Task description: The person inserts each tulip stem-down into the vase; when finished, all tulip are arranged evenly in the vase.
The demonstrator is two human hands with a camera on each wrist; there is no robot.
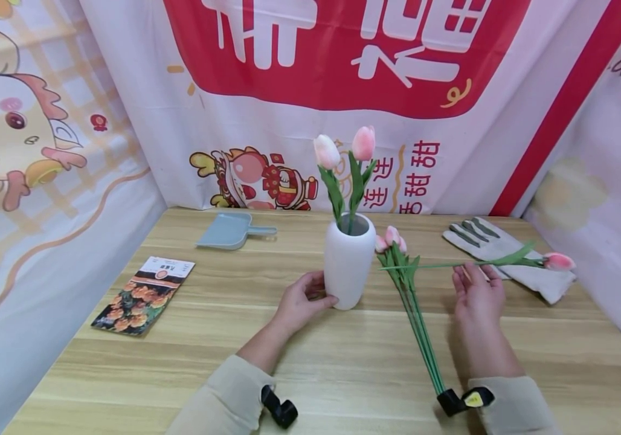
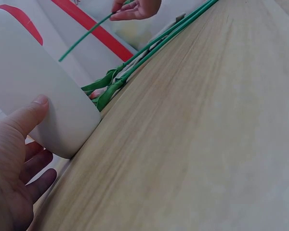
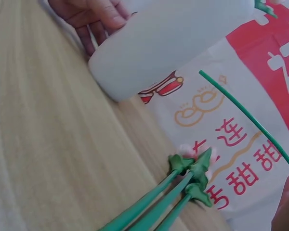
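Note:
A white vase stands upright on the wooden table with two pale pink tulips in it. My left hand holds the vase low on its left side; in the left wrist view the thumb lies on the white wall and the fingers reach behind it. To the right, my right hand pinches the green stem of a single pink tulip, held nearly level with its bloom to the right and stem end towards the vase. Several more tulips lie between the vase and this hand.
White gloves with dark green marks lie at the back right, behind the held tulip. A light blue dustpan sits at the back left, and a flower-printed packet lies in front of it. Printed cloth hangs behind the table.

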